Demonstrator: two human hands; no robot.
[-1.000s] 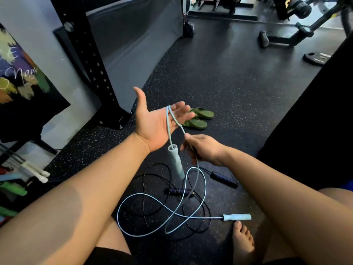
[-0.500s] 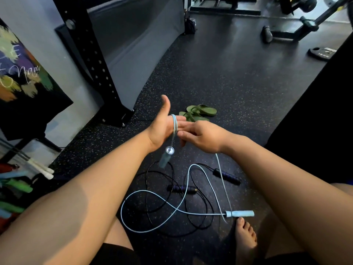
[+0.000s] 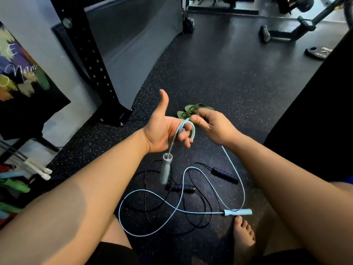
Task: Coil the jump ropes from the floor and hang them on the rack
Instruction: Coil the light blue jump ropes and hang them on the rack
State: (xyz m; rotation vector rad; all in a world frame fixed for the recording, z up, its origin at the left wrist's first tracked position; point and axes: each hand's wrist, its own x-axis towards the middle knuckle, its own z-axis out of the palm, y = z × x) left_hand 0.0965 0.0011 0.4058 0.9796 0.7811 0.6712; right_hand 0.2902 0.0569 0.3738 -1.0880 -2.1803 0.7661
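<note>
My left hand (image 3: 162, 129) is held palm up with the thumb raised, and the light blue jump rope (image 3: 183, 129) is looped around its fingers. One blue handle (image 3: 165, 171) dangles below that hand. My right hand (image 3: 212, 127) pinches the blue cord just beyond the left fingers. The cord runs down from it to loose loops on the floor (image 3: 152, 213) and to the second blue handle (image 3: 237, 212). A black jump rope (image 3: 193, 205) lies tangled under it, with dark handles (image 3: 224, 175) on the floor.
A black perforated rack upright (image 3: 91, 60) stands left of the hands, bolted to the rubber floor. Green sandals (image 3: 188, 111) lie just past the hands. More ropes and handles (image 3: 38, 170) sit at the far left. My bare foot (image 3: 243, 238) rests near the blue handle. Gym equipment (image 3: 282, 29) stands at the back.
My right hand has carried the blue cord over and around the left fingers, adding a loop. The hanging handle swung, and the floor loops drew slightly in.
</note>
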